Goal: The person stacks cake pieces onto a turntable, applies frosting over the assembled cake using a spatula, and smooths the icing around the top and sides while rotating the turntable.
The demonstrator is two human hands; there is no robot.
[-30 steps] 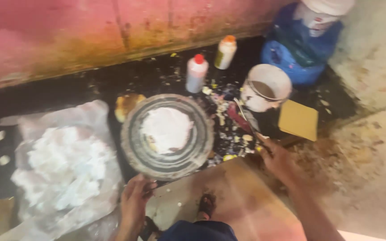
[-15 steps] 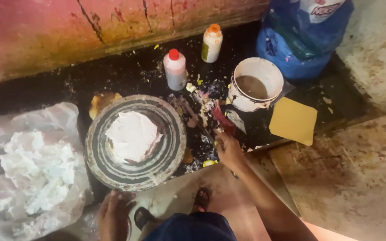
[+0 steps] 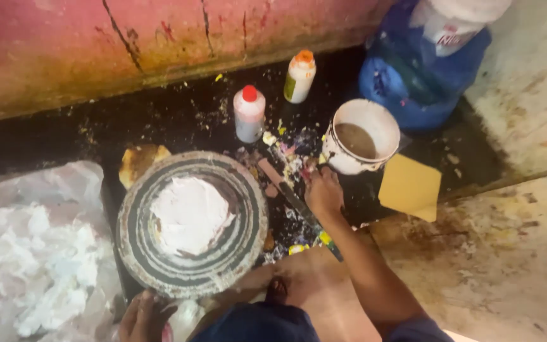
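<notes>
Wheel: round grey ringed turntable (image 3: 248,218), centre; white clay lump (image 3: 188,214) on it.
Bucket: small white plastic bucket (image 3: 359,136), far right of the turntable, murky liquid inside.
Right hand (image 3: 324,192): just near the bucket's rim, fingers curled; whether it grips anything, cannot tell.
Tool: long dark blade-like stick (image 3: 299,206), long axis far-left to near-right, passing beside the right hand, which is nearer.
Left hand (image 3: 142,316): near edge of the turntable, fingers loosely spread, holding nothing visible.

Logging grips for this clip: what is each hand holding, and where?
Right hand reaches beside the white bucket's rim; whether it grips anything cannot be told. Left hand touches the round striped wheel's edge.
</notes>
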